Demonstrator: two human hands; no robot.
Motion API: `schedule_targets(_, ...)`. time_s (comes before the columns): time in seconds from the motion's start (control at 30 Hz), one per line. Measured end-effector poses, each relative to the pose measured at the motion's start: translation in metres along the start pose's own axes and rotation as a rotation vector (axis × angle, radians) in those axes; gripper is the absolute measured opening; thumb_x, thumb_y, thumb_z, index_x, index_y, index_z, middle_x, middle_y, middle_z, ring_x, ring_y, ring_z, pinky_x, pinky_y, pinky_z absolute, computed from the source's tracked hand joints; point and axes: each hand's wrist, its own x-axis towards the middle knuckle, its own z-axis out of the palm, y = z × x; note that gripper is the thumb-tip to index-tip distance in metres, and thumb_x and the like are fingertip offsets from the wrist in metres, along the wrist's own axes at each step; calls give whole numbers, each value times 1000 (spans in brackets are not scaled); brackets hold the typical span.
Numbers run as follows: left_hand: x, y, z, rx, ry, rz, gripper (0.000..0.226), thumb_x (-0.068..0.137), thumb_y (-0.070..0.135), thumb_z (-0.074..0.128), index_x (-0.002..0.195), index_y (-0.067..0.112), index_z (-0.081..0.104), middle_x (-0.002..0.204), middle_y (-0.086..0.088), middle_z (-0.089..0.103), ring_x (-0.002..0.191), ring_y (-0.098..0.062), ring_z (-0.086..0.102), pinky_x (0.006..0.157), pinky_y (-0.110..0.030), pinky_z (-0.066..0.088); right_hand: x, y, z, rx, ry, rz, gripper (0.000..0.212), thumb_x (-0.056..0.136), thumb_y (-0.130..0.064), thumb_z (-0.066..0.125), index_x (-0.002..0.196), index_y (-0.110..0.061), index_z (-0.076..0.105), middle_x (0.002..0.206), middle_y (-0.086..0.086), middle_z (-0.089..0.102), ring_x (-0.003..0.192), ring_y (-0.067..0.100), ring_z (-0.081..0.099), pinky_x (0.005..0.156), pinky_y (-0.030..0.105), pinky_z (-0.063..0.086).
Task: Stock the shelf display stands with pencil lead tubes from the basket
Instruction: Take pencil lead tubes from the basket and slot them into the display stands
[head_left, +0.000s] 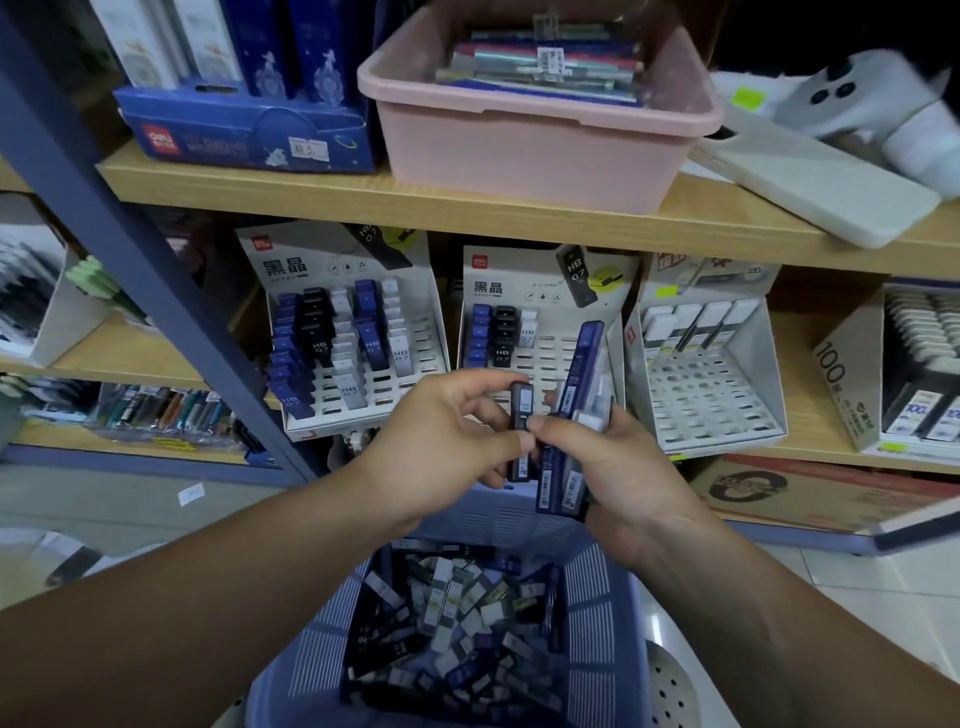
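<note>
Pencil lead tubes (452, 639) lie heaped in the blue basket (592, 597), its near edge cut off. Left hand (441, 441) pinches one black tube (521, 410); right hand (618, 467) grips a blue-and-white bundle (584, 364), its count hidden by fingers, before the part-filled display stand (558, 353).

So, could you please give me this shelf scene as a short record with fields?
left hand: pinches one black tube
right hand: grips a bundle of blue tubes
basket: below the hands, loose tubes inside
left stand: several columns filled
middle stand: three columns started at its left, most slots empty
</note>
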Motion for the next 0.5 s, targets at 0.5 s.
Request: schedule_targets(0.5, 32, -4, 15, -218, -35, -44, 25, 90, -2, 65, 112, 10, 66, 79, -4, 70, 60, -18, 61, 52, -25, 51, 12, -6, -27, 51, 25, 88, 34, 81, -5, 77, 114, -11, 70, 102, 12, 77, 96, 31, 73, 90, 48, 57)
